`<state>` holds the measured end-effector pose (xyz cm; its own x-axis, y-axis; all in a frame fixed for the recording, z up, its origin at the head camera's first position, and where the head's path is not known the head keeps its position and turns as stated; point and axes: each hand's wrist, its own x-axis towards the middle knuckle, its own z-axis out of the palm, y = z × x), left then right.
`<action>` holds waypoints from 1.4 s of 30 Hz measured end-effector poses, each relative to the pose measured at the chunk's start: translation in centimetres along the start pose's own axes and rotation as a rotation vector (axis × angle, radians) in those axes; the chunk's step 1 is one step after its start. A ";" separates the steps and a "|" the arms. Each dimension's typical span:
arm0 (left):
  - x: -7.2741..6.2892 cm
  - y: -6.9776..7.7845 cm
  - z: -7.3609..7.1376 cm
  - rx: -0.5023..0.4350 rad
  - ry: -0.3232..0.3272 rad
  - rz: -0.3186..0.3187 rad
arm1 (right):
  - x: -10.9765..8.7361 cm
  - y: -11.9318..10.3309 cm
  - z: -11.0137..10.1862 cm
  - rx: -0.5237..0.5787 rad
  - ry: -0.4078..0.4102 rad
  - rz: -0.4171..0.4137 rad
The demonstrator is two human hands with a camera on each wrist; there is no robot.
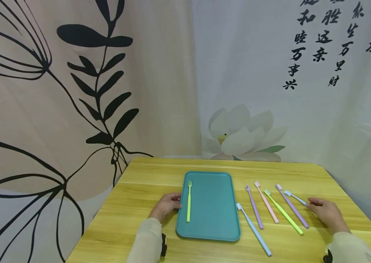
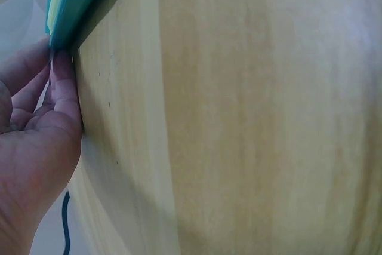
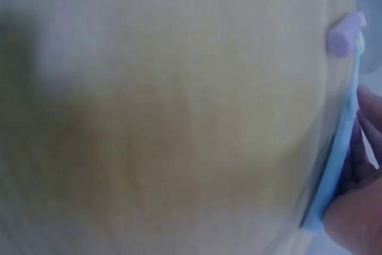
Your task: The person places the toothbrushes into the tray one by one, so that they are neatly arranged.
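Observation:
My left hand (image 1: 167, 205) grips the left edge of a teal tray (image 1: 210, 204), thumb above and fingers below the rim in the left wrist view. A green toothbrush (image 1: 189, 202) lies lengthwise on the tray's left side, bristle end away from me. At the right, my right hand (image 1: 327, 213) holds a blue toothbrush (image 1: 296, 198) by its handle, which the hand partly covers in the head view. In the right wrist view this blue toothbrush (image 3: 337, 159) runs along the fingers, its head at a purple toothbrush (image 3: 343, 37).
Between tray and right hand several toothbrushes lie slanted on the wooden table (image 1: 159, 168): another blue one (image 1: 254, 230) by the tray's corner, two purple (image 1: 254, 207) ones, a pink one (image 1: 267, 204) and a green one (image 1: 284, 213). A printed curtain (image 1: 165, 91) hangs behind.

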<state>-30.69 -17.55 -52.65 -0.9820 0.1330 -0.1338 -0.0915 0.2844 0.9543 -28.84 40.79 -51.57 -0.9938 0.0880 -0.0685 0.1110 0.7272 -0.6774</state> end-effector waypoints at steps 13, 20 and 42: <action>-0.4 0.2 0.0 0.015 -0.003 0.007 | 0.0 -0.3 0.7 -0.106 0.053 0.012; -0.4 0.2 0.1 0.005 -0.003 0.004 | -0.2 -0.5 0.7 -0.120 0.077 -0.011; -0.1 0.1 0.1 0.019 0.006 0.023 | -0.3 -0.6 0.4 -0.122 0.156 -0.031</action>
<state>-30.63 -17.43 -52.58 -0.9848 0.1342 -0.1100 -0.0655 0.2994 0.9519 -28.65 40.06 -51.40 -0.9842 0.1617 0.0723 0.0899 0.8078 -0.5825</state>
